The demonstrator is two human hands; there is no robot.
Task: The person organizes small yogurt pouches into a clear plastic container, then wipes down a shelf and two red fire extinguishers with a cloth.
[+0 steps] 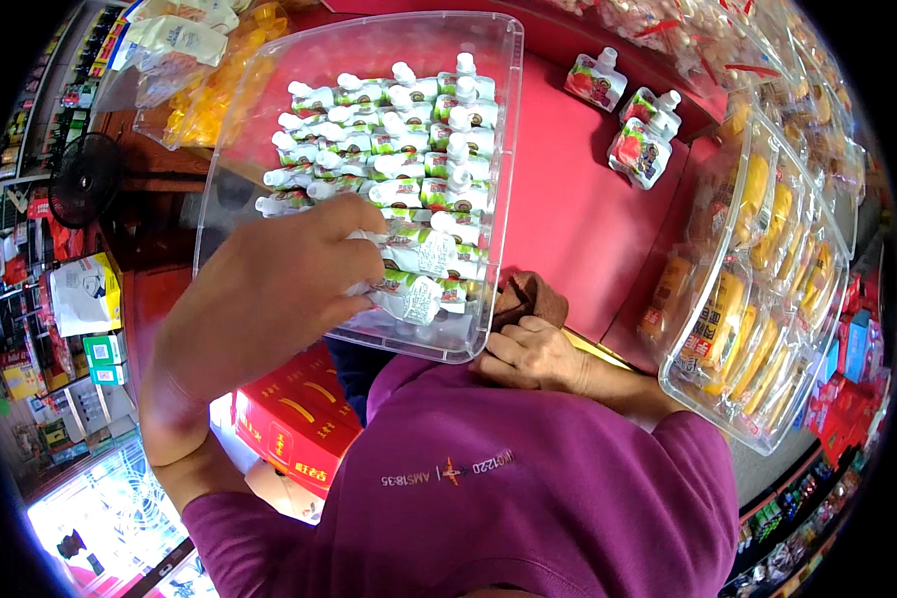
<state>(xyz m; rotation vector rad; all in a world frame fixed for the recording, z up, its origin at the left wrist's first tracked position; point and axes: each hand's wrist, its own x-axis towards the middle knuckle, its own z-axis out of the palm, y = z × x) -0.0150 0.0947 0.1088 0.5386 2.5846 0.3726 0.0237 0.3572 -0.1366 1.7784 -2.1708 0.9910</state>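
Observation:
My left hand (291,276) reaches over a clear plastic bin (510,149), its fingers closed around the spout ends of spouted drink pouches (411,299) near the bin's lower end. Rows of similar white and green pouches (396,164) with white caps fill much of the bin. Beside the bin's lower right corner, my right hand (531,355) is curled on a brown cloth (538,295). Several loose pouches (640,152) lie on the red surface (568,202) to the right. My left fingertips are partly hidden behind the hand.
At the right stands a clear bin (669,374) of packaged bread (717,299). Bagged snacks (673,37) sit at the upper right. A container of yellow items (202,105) and a black fan (84,179) are at the left, with a red carton (291,426) below.

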